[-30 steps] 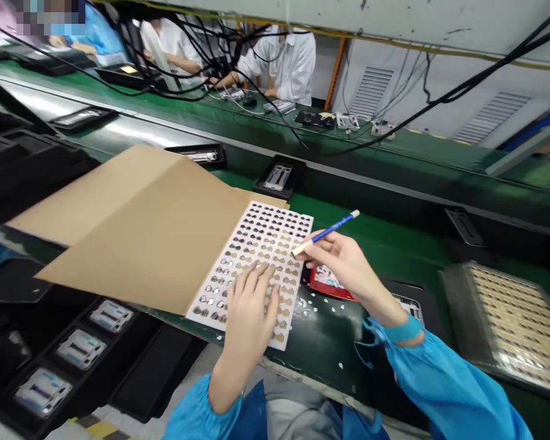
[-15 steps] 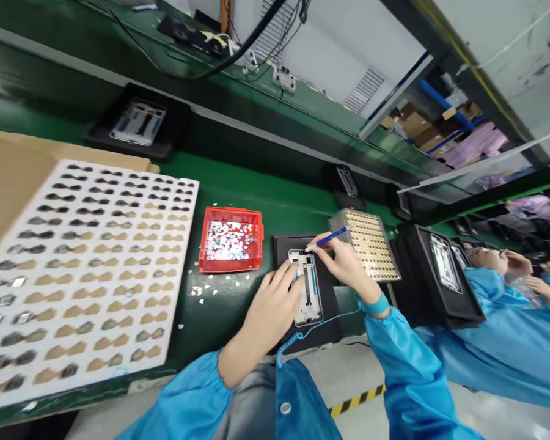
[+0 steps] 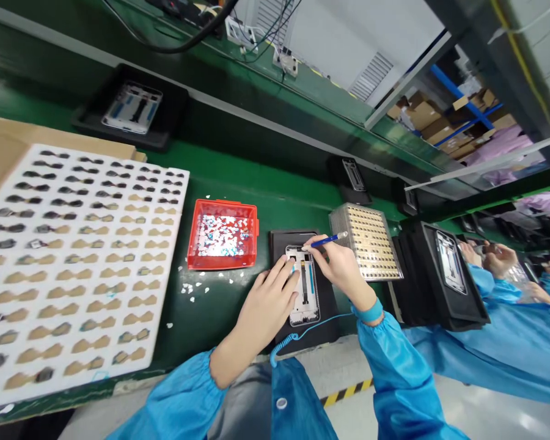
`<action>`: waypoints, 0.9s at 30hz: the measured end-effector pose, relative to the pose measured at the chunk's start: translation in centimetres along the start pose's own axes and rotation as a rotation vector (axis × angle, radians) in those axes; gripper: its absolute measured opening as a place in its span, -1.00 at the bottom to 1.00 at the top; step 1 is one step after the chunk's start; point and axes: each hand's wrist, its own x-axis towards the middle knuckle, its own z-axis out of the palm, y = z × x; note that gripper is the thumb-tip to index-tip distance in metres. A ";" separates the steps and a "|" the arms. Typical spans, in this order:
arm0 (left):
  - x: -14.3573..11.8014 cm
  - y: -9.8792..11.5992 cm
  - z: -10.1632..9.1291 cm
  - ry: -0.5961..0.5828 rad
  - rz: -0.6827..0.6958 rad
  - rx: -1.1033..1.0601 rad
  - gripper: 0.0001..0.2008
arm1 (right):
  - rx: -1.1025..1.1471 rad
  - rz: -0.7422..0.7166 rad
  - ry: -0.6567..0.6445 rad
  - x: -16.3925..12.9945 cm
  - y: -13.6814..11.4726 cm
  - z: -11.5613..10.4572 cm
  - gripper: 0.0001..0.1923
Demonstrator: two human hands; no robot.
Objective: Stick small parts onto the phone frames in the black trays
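Note:
My right hand (image 3: 341,269) grips a blue pen-like tool (image 3: 326,241), its tip touching the top end of a white phone frame (image 3: 303,293). That frame lies in a black tray (image 3: 279,244) on the green bench. My left hand (image 3: 268,302) rests on the frame's left edge with fingers spread, holding nothing. A coiled blue wrist strap cord (image 3: 297,337) runs from my right wrist across the tray.
A red bin (image 3: 193,256) of small scraps stands left of the tray. A large white sheet (image 3: 73,269) of small parts lies on cardboard at the left. A stack of part sheets (image 3: 369,241) and black trays (image 3: 440,275) sit at the right, beside a co-worker's blue sleeve (image 3: 522,342).
My view swung right from the white parts sheet to the phone frame. Both hands moved off the sheet onto the frame, and the tool tip now sits at its top end.

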 end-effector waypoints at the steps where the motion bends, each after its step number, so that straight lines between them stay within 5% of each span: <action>1: 0.0 0.0 0.0 0.004 0.000 0.000 -0.64 | -0.002 -0.006 0.000 0.0 0.0 0.0 -0.80; 9: -0.1 0.0 -0.3 0.021 0.009 -0.007 -0.65 | -0.048 -0.029 -0.051 0.2 1.1 0.4 -0.81; 15: 0.2 0.0 -0.1 0.011 -0.005 -0.035 -0.65 | -0.008 -0.013 -0.034 -1.0 -0.5 0.5 -0.76; 20: -1.2 1.1 -0.4 0.134 -0.168 -0.129 -0.60 | 0.133 0.010 -0.046 -2.3 -0.8 0.6 -0.72; 23: -3.4 1.8 -1.1 0.169 -0.396 -0.201 -0.59 | 0.320 0.083 0.113 -3.7 -0.6 0.6 -0.80; 27: -6.4 2.8 -1.2 0.088 -0.581 -0.405 -0.63 | 0.503 0.354 0.367 -8.8 -1.0 1.3 -0.73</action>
